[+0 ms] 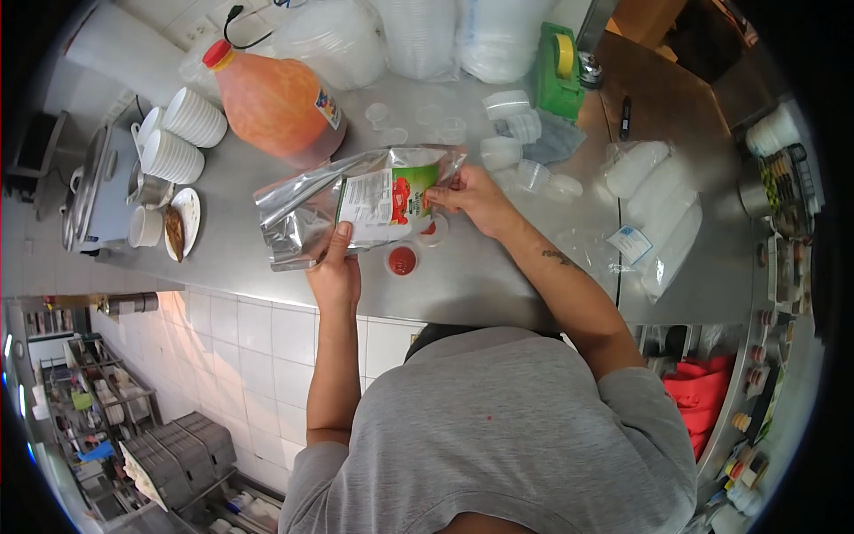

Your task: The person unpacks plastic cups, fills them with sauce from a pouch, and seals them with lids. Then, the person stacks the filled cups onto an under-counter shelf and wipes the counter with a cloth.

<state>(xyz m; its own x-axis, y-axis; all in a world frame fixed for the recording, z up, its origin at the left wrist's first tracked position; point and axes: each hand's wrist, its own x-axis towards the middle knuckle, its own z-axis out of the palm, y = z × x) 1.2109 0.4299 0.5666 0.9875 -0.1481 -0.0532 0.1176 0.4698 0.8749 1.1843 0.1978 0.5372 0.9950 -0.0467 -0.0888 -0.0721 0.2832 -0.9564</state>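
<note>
A large silver foil pouch (307, 209) with a white, green and red label hangs tilted above the metal counter. My left hand (335, 274) grips its lower edge, thumb on top. At the right end, my right hand (480, 200) pinches the pouch near the corner. Just below the pouch stands a small clear cup of red sauce (402, 260). Another cup with red sauce (432, 230) is partly hidden behind the pouch. Several clear plastic cups (500, 153) lie beyond my right hand.
A big jug of orange-red liquid (276, 111) stands behind the pouch. Stacked white bowls (173, 157) and a plate (194, 214) are at the left. A green tape dispenser (558, 76) sits at the back, and bagged white cups (663, 209) lie on the right.
</note>
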